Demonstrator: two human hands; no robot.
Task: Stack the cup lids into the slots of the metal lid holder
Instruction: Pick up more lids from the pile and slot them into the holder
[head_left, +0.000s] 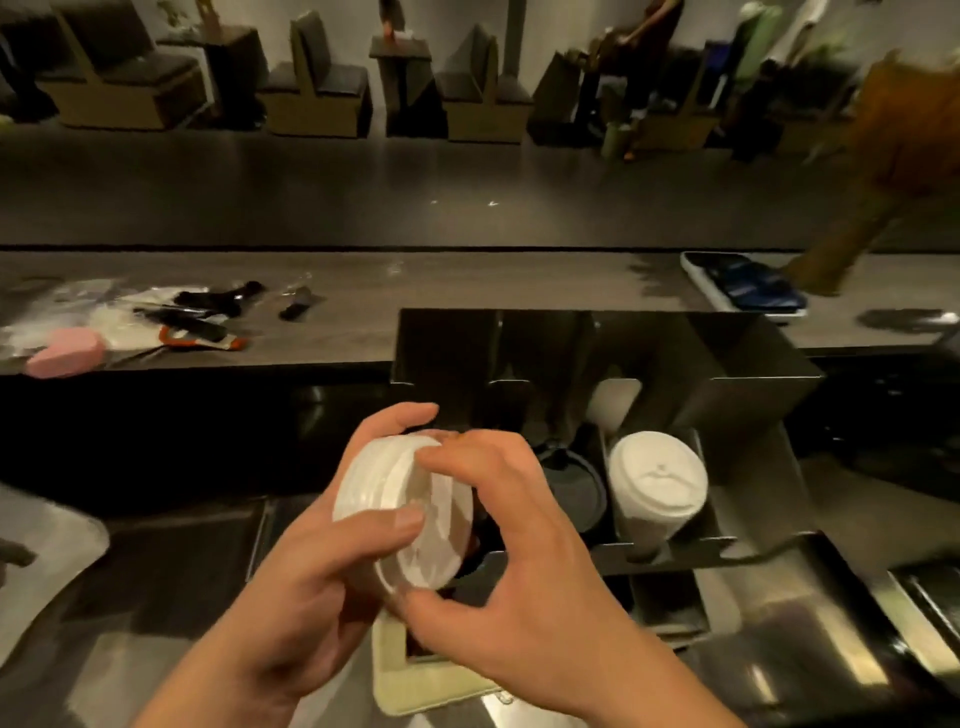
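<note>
Nearest, the left hand (322, 545) cups a short stack of pale cup lids (400, 499) from the side, fingers curled round its far edge and thumb laid across the face, which holds the lids squared together on edge. The right hand (519, 545) pinches the stack's rim, forefinger above and thumb beneath, likely to steady it for loading, as it is not yet in a slot. Below both hands lies a beige mat (395, 670). Just beyond the right hand, dark lids (571, 488) sit in one slot of the metal lid holder (727, 374). Right of them a stack of white lids (657, 483) leans in the next slot, propped by the dividers. Past the holder, on the counter (467, 291), a phone (748, 283) lies far right of the hands and a pink object (65, 353) far left.
</note>
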